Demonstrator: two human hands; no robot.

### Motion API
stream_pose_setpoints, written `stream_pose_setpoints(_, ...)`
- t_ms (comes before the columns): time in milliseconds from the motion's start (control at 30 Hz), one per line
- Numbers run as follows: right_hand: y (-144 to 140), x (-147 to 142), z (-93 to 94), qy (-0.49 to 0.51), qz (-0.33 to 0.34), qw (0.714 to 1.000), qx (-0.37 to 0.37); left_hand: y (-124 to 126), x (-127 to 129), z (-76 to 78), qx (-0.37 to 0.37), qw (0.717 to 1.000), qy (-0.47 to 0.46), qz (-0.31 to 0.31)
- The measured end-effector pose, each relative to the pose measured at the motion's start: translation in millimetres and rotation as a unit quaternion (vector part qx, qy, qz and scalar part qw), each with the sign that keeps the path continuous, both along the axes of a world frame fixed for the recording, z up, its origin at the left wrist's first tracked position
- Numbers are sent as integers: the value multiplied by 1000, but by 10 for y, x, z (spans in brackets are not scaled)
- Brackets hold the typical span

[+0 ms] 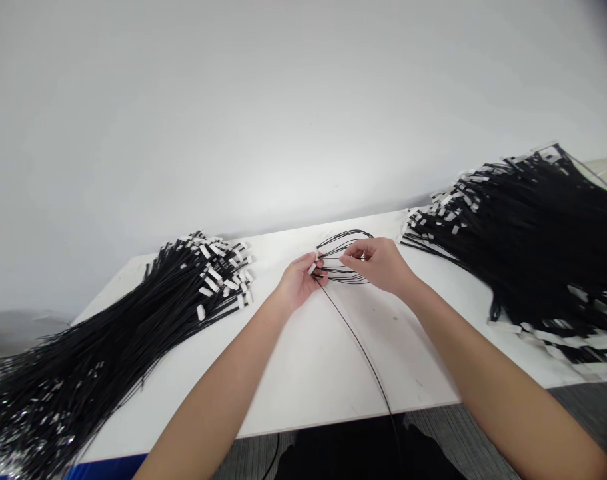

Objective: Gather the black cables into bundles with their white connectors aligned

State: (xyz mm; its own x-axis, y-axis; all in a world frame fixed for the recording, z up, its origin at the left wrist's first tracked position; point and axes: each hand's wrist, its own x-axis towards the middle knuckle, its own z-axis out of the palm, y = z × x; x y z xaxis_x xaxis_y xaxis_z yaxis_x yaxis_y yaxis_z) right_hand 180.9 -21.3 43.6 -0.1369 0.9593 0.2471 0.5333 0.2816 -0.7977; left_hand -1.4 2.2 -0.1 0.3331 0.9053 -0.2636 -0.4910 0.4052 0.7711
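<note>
Left hand point(297, 280) pinches coiled black cable point(344, 257) at its 9 o'clock side; right hand point(378, 261) grips the 3 o'clock side. Coil sits mid white bench point(313, 360), tail trailing toward 6 o'clock. Cable bundles: left pile point(133, 327), right pile point(528, 233).

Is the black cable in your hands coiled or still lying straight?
Partly coiled: the black cable loops between both hands, while its tail runs straight toward the table edge.

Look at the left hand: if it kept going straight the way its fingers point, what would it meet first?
The left hand points up and right across the coiled black cable that it pinches. Past the loops it would probably meet the right hand first, though depth is hard to judge.
</note>
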Motion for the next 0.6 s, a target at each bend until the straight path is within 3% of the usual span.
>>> stream_pose_setpoints(400, 6, -56, -111, -82, 0, 990, 118, -19, 23, 40, 1, 1000, 8, 2)
stream_pose_setpoints(600, -16, -146, -197, -79, -7, 987, 137, -41, 37, 59, 1, 1000, 11, 0)
